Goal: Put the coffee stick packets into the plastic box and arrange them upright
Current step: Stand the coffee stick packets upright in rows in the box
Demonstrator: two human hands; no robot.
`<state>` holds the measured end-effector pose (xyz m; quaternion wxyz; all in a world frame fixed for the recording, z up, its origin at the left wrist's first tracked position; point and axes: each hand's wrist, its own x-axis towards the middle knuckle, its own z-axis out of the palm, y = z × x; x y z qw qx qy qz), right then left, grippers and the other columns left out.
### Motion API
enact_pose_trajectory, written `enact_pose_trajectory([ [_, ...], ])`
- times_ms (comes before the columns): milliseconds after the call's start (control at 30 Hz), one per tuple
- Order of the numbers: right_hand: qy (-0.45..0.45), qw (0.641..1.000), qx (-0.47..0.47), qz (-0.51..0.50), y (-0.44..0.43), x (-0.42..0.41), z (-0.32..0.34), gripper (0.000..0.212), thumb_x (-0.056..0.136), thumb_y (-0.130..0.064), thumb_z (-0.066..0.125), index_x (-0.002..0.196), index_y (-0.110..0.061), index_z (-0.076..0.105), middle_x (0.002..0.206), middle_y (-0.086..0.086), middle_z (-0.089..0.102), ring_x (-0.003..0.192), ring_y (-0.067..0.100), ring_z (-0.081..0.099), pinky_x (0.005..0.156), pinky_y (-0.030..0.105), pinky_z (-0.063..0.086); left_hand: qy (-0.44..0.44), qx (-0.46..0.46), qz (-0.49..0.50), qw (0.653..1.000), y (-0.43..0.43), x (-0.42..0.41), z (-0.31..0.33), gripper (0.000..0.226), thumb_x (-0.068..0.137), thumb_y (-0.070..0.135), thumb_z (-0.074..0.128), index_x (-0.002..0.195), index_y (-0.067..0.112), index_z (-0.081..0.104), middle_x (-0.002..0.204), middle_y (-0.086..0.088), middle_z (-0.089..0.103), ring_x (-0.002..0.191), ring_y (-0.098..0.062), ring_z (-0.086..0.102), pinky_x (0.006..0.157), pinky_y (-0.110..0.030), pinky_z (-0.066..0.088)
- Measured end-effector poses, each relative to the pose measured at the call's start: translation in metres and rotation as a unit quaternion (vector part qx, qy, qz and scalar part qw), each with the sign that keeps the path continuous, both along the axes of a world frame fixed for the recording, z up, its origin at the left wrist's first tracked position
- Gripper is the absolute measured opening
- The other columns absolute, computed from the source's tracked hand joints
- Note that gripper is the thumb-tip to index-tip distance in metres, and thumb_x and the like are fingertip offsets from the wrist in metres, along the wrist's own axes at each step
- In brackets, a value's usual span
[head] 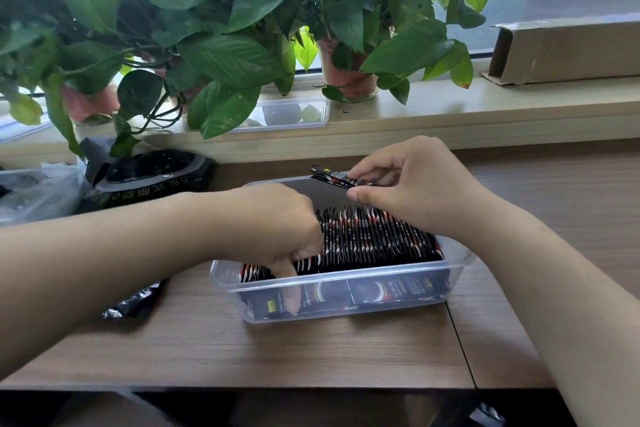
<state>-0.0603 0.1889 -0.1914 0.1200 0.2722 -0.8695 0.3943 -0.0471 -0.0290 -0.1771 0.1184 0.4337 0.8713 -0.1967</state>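
Coffee stick packets (374, 236) stand on edge in a tight row across most of the plastic box (346, 274), which sits on the counter (311, 350). A gap is left along the far wall.

Risks, as judged:
- The row is held only by its own packing. If the left hand (277, 222) lets go at the left end, the coffee stick packets there could fan over and lie flat.
- The bundle (336, 177) lies nearly level above the far rim. Dropped in at that angle it would land flat across the tops or in the gap, not upright. It needs turning on end first.
- A loose pinch could let single sticks slide out onto the counter.

Pose:
- Left hand reaches in from the left, thumb down inside the near wall, fingers curled over the left end of the row and gripping it.
- Right hand (408, 184) hangs over the far right of the box, knuckles up, thumb and fingers clamped on the bundle.
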Motion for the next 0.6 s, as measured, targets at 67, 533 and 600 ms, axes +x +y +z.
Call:
enact_pose_trajectory([
  [67, 0.001, 1.000, 0.001, 0.000, 0.000, 0.000, -0.001, 0.021, 0.077, -0.031, 0.084, 0.097, -0.025, 0.080, 0.077, -0.010, 0.075, 0.071, 0.003, 0.070, 0.073, 0.024, 0.059, 0.045, -0.077, -0.023, 0.996, 0.007, 0.001, 0.003, 0.035, 0.082, 0.045, 0.069, 0.070, 0.023, 0.046, 0.087, 0.000, 0.063, 0.085, -0.027, 0.061, 0.067, -0.035, 0.047],
  [533, 0.006, 1.000, 0.011, -0.006, 0.000, -0.002, -0.001, 0.024, 0.076, -0.034, 0.084, 0.098, -0.024, 0.080, 0.079, -0.010, 0.075, 0.073, 0.002, 0.068, 0.071, 0.017, 0.056, -0.114, 0.278, -0.073, 0.951, 0.014, 0.007, -0.002, 0.010, 0.080, 0.029, 0.082, 0.079, 0.021, 0.076, 0.056, 0.005, 0.050, 0.053, -0.007, 0.044, 0.053, -0.009, 0.031],
  [600, 0.004, 1.000, 0.007, -0.005, 0.000, -0.001, -0.001, 0.024, 0.075, -0.034, 0.085, 0.097, -0.024, 0.080, 0.078, -0.010, 0.075, 0.073, 0.001, 0.068, 0.069, 0.014, 0.054, -0.135, 0.274, -0.084, 0.949, 0.018, 0.008, -0.005, 0.009, 0.075, 0.027, 0.086, 0.074, 0.021, 0.079, 0.057, 0.007, 0.046, 0.054, -0.006, 0.040, 0.053, -0.006, 0.025],
])
